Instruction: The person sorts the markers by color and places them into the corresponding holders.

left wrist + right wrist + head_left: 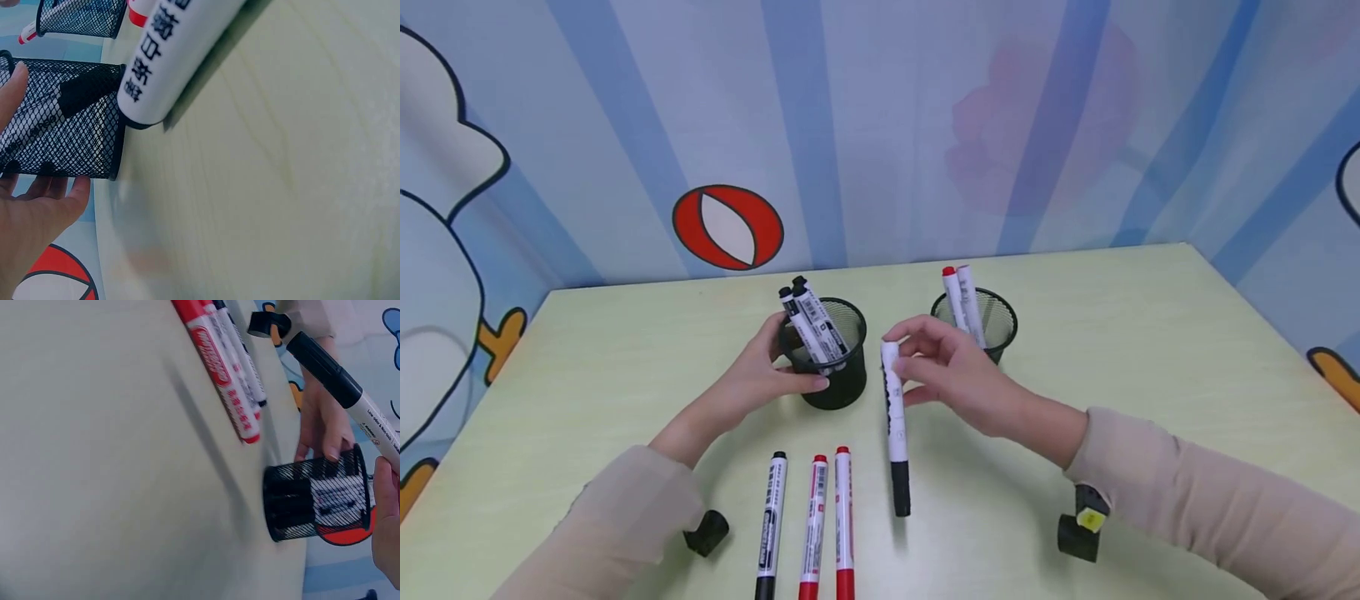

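My left hand point(748, 379) holds a black mesh pen cup point(841, 387) by its side, thumb in front and fingers round the left. Several black-ended markers point(811, 325) lean inside that cup. Between the two cups, my right hand point(958, 379) pinches a white marker point(896, 417) near its upper end. The marker hangs nearly upright, black cap point(325, 369) down, apart from the left cup. Behind the right hand stands a second mesh cup point(1006, 333), partly hidden, with a red-ended marker point(953, 298) and another white marker point(972, 308) in it.
On the near part of the pale table point(1150, 358) lie a black-capped marker point(771, 521) and two red-capped markers, one left point(815, 521) and one right point(844, 517). Small black wrist devices point(706, 533) show at both sleeves. A printed blue backdrop point(880, 125) rises behind the table.
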The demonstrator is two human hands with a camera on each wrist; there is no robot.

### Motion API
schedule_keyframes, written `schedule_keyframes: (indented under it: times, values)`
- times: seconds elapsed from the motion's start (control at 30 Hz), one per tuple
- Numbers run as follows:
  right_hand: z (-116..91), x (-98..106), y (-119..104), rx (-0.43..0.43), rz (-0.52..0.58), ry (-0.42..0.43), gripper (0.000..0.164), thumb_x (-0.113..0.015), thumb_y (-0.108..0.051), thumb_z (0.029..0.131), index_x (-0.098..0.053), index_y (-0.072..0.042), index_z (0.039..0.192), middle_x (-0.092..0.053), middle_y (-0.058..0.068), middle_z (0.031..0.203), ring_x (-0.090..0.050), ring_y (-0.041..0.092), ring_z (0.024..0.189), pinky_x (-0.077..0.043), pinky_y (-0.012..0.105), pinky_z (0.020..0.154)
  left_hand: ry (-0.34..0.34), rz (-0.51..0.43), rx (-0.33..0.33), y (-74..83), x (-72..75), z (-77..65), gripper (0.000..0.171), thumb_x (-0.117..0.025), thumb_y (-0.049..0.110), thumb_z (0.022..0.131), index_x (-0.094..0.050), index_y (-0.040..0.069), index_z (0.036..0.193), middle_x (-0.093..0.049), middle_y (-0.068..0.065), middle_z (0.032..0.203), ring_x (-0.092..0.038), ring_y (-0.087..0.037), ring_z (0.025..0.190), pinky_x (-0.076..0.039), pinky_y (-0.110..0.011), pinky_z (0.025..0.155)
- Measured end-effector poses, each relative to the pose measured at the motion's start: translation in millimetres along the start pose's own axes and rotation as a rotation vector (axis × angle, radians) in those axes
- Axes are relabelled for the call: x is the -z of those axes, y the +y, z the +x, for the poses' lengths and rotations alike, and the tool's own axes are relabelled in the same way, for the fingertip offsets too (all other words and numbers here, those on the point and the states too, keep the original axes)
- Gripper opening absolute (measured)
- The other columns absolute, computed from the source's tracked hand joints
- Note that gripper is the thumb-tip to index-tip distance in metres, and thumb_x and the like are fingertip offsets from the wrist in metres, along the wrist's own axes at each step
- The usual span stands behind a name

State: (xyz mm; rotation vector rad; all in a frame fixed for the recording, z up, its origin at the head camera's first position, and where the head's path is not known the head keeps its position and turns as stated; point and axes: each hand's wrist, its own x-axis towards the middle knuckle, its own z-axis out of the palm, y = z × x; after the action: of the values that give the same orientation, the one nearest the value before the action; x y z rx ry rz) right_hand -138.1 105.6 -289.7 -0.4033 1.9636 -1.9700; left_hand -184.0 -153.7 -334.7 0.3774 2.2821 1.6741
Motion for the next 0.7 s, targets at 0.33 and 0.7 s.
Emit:
schedule_keyframes:
  times: [0.33,0.7]
  values:
    - [16.9,8.9,-24.6,0.084,0.008,0.089,0.032,-0.052,0.002,0.091,-0.047,0.0,0.123,-0.053,0.011,0.099,-0.059,0.021,0.085,-0.055,0.043,0.073,0.002,0.0,0.009,0.6,-1.0,-0.4,0.09,-0.078,0.016,0.075,-0.02,0.017,0.144,-0.033,-0.008,0.142,-0.029,-0.03,0.132,-0.032,-0.051,0.103]
    - [35.0,10.5,-39.7,0.162,0.02,0.176,0.029,-0.051,0.001,0.093,-0.048,-0.002,0.121,-0.052,0.013,0.098,-0.062,0.021,0.083,-0.055,0.041,0.075,0.007,0.007,0.014,1.4,-0.9,-1.3,0.09,-0.078,0.015,0.075,-0.019,0.018,0.144,-0.033,-0.008,0.142,-0.029,-0.031,0.132,-0.032,-0.052,0.103]
